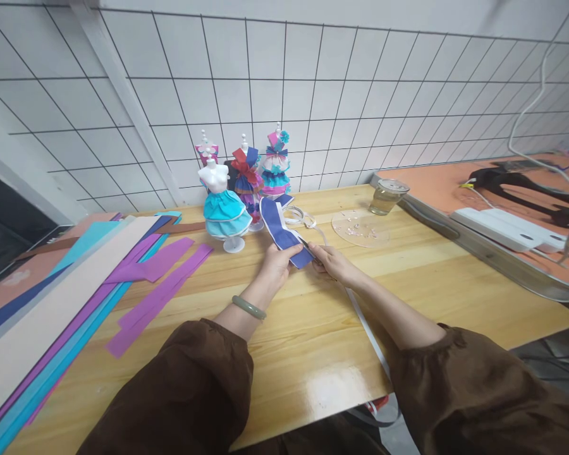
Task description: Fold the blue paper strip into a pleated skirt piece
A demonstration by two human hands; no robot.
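Head view: left hand, fingers pinching a navy-blue, white-edged fabric strip above the table, nearer its far edge; right hand, fingers gripping a slim dark tool at the strip's side!

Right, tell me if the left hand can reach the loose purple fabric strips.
Probably yes: bare wooden tabletop lies between the left hand and those purple fabric strips, though it holds the white-edged navy-blue fabric and would need freeing.

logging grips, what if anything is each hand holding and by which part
Left hand: blue strip, pinched toward its near end. Right hand: seemingly a slim dark tool; gripped part hidden.
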